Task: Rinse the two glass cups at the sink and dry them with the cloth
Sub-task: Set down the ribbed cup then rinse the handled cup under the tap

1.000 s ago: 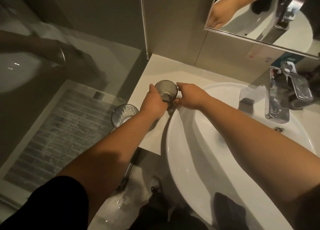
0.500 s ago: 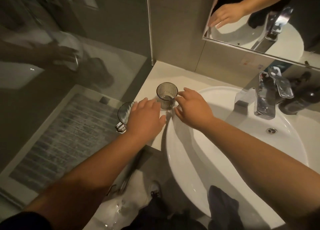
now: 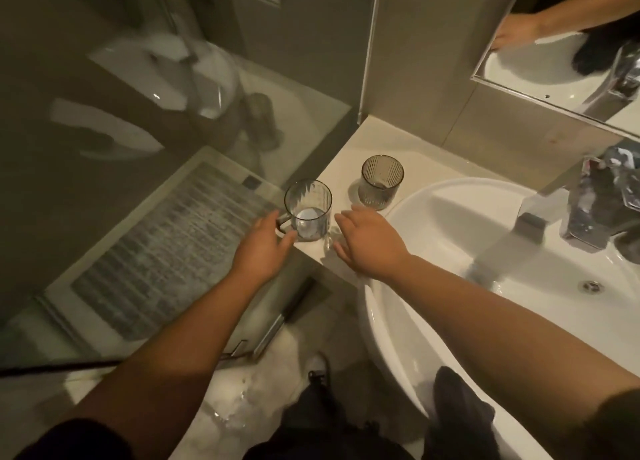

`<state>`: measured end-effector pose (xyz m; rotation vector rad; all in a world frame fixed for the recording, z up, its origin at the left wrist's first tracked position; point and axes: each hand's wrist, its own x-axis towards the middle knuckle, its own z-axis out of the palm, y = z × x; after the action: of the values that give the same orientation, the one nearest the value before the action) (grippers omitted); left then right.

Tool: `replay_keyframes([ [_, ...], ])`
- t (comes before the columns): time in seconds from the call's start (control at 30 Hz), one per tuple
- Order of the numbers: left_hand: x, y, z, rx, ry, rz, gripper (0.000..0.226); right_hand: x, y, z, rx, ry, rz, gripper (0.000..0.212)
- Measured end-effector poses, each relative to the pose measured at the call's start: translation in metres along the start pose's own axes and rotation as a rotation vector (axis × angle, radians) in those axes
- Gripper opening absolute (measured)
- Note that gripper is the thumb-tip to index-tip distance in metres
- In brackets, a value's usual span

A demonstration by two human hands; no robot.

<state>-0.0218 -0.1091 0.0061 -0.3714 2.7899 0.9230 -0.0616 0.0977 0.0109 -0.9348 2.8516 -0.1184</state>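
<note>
No brand or writing could be read anywhere; a small mark on the wall tile beside the tap was only a smudge. At the far left a glass shower panel (image 3: 145,120) carried blurred reflections, and through it showed a ribbed grey mat (image 3: 166,248), its pattern too soft to make out. The left hand (image 3: 261,248) gripped the handle of a clear handled cup (image 3: 307,215), fingers curled round it; the handle itself was mostly hidden behind them. That cup stood upright at the outer edge of the pale stone counter (image 3: 346,155), though the bottom was too blurred to tell if it touched. Just beside it the right hand (image 3: 372,243) hovered with fingers spread and relaxed, holding nothing. Behind the right hand stood the ribbed smoky cup (image 3: 382,181), upright on the counter next to the rim of the smooth white basin (image 3: 433,224). A dark cloth (image 3: 457,404) was draped over the basin's near rim, cut off by the forearm. The chrome tap (image 3: 588,214) at right was streaked and partly out of frame, as was the mirror (image 3: 561,65) above.
</note>
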Motion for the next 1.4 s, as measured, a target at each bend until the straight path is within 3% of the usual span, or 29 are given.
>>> replay_keyframes([
  [0.23, 0.018, 0.002, -0.004, -0.305, -0.060, -0.094, 0.022, 0.005, 0.002, 0.010, 0.029, -0.021, 0.026, 0.052],
  [0.33, 0.018, 0.001, -0.006, -0.453, -0.052, -0.103, 0.036, 0.006, 0.003, 0.012, 0.030, -0.049, 0.014, 0.060],
  [0.47, 0.009, 0.015, -0.018, -0.631, 0.025, -0.091, 0.035, 0.005, 0.007, 0.015, 0.012, -0.043, -0.007, 0.047],
  [0.53, 0.005, 0.032, -0.025, -0.646, 0.052, -0.052, 0.027, 0.005, 0.008, 0.016, 0.008, -0.021, -0.021, 0.043],
  [0.7, -0.001, 0.092, -0.028, -0.589, 0.063, 0.105, 0.030, -0.018, 0.016, 0.010, 0.027, 0.002, -0.025, 0.054],
  [0.97, 0.000, 0.169, 0.029, -0.470, -0.177, 0.277, 0.038, -0.146, 0.078, -0.020, 0.082, 0.422, 0.295, 0.024],
  [1.13, -0.008, 0.196, 0.068, -0.454, -0.310, 0.331, 0.042, -0.205, 0.122, -0.083, -0.167, 0.753, 0.450, 0.022],
  [1.2, -0.013, 0.202, 0.081, -0.423, -0.328, 0.349, 0.044, -0.205, 0.145, -0.103, -0.231, 0.716, 0.520, 0.035],
  [1.3, -0.020, 0.207, 0.096, -0.368, -0.341, 0.364, 0.037, -0.192, 0.176, -0.118, -0.208, 0.442, 0.564, 0.056],
  [1.4, -0.024, 0.208, 0.109, -0.331, -0.352, 0.368, 0.040, -0.178, 0.194, -0.118, -0.169, 0.254, 0.541, 0.060],
])
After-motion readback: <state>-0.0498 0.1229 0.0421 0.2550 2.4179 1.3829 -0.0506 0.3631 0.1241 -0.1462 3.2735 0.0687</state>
